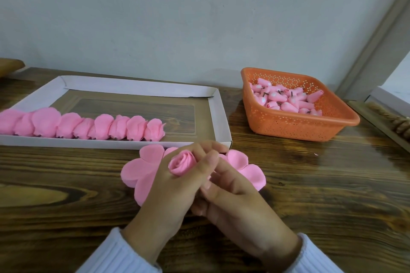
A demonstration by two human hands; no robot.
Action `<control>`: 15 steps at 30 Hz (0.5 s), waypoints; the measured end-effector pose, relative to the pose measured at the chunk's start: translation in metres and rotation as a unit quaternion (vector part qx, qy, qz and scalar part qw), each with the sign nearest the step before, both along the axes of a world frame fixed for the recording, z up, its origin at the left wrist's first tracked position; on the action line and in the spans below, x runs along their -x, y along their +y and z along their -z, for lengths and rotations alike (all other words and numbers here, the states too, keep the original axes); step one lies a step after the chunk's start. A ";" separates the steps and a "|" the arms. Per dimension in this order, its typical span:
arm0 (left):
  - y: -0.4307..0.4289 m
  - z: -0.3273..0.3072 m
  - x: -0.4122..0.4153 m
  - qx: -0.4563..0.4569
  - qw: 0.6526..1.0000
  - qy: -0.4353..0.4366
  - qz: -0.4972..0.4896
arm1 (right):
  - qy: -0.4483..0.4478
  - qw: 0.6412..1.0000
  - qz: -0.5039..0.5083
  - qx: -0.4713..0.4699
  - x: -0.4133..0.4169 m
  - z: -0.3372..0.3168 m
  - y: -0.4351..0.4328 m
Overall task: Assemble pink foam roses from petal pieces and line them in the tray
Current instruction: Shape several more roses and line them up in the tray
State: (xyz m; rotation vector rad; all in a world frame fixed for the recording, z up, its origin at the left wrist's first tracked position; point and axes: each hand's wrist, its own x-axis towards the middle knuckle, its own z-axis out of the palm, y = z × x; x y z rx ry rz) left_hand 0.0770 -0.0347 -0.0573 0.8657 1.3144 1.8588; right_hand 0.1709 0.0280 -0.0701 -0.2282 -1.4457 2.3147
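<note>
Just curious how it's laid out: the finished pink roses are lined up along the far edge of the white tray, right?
Not quite: the head view shows the finished pink roses lined up along the near edge of the white tray.

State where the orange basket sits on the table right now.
In the head view, the orange basket stands on the right side of the wooden table, near the wall, just right of the white tray and apart from it.

Bare hands; white sleeves [115,257], seemingly ribbed knit, both wrists
</note>
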 end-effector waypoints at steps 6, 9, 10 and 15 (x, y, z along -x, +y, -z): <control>-0.002 -0.003 -0.001 -0.013 0.999 0.011 0.044 | -0.018 1.000 -0.016 0.000 0.000 0.002 0.000; -0.001 -0.003 0.001 -0.016 1.000 0.003 0.012 | 0.009 1.000 -0.020 0.016 0.000 0.001 0.001; 0.000 -0.002 0.002 -0.016 1.000 -0.003 0.002 | 0.012 1.000 -0.015 0.009 0.000 0.001 0.001; -0.002 -0.004 -0.003 -0.016 0.999 -0.002 0.031 | 0.008 1.000 -0.026 -0.004 -0.001 0.002 0.003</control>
